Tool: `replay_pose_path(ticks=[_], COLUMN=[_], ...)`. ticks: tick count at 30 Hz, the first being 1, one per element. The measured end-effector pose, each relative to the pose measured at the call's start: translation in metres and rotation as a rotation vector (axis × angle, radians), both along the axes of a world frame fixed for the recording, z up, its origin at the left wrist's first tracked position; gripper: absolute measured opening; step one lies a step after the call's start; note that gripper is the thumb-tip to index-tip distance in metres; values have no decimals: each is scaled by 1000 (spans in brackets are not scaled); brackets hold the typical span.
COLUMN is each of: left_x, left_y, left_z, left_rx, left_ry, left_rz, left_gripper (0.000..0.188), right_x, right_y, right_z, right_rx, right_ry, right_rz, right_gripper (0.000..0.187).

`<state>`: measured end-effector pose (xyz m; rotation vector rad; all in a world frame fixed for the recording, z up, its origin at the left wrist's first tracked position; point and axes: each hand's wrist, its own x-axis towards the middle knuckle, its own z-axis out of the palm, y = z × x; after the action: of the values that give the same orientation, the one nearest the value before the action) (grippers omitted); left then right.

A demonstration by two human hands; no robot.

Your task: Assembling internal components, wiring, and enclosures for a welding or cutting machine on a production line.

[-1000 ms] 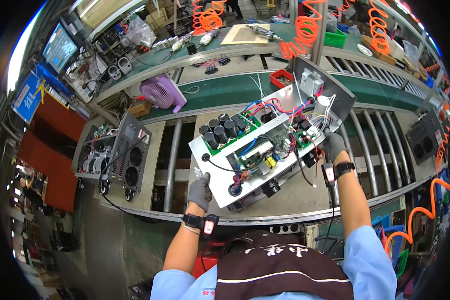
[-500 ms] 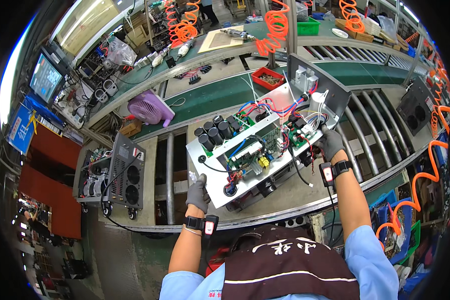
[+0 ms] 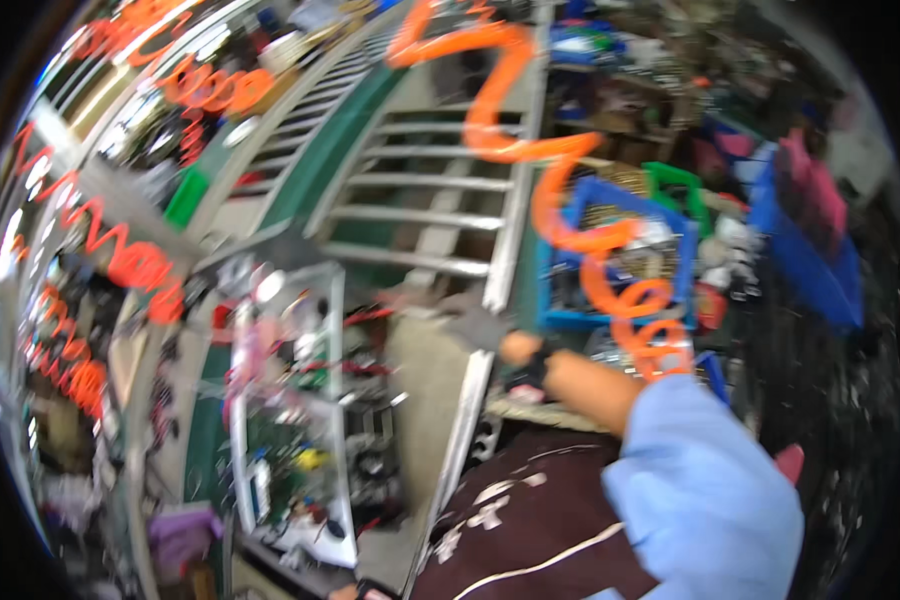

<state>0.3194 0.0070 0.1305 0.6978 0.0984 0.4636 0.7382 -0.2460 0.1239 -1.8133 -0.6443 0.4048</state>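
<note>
The whole view is smeared by motion. My right hand (image 3: 478, 326), in a grey glove, is over the metal rail at the bench edge, beside the open electronic unit; its fingers are too blurred to read. That unit has a white metal plate (image 3: 345, 545) with circuit boards (image 3: 305, 465) and wires, and a dark grey panel (image 3: 265, 247) at its far end. At the lower edge, only the wrist strap (image 3: 375, 590) and a bit of my left arm show near the unit's corner. My left hand's fingers are out of sight.
A roller conveyor (image 3: 420, 212) runs beyond the unit. An orange coiled air hose (image 3: 485, 110) hangs across the right side, over a blue bin (image 3: 618, 318) of small brass-coloured parts. A green bin (image 3: 678, 185) and a larger blue container (image 3: 820, 265) stand farther right. A purple fan (image 3: 185, 535) is at lower left.
The view has swung to the right, bringing the bins and hose into the middle. My right hand has come away from the unit's side to the rail. My left hand has dropped to the lower edge.
</note>
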Motion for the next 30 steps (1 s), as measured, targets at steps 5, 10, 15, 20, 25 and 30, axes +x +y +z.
replay_pose_path(ticks=[5, 10, 15, 20, 25, 30], left_x=[-37, -34, -15, -9, -17, -38], left_y=[-12, -13, -23, -22, -19, -7], left_z=[-1, 4, 17, 23, 18, 9], left_rx=[-241, -257, -310, -301, -289, -273], left_ry=[617, 793, 840, 955, 934, 899], left_rz=[732, 762, 860, 897, 839, 727], left_gripper=[45, 20, 24, 32, 33, 16], right_x=[-33, -86, -109, -98, -97, -107], right_y=[10, 62, 110, 131, 139, 141], right_z=[3, 23, 31, 31, 21, 18], right_rx=[-97, -64, 131, 146, 200, 208], right_ry=[336, 719, 995, 995, 942, 941], right_rz=[283, 554, 523, 348, 317, 252], right_gripper=[28, 41, 36, 33, 29, 29])
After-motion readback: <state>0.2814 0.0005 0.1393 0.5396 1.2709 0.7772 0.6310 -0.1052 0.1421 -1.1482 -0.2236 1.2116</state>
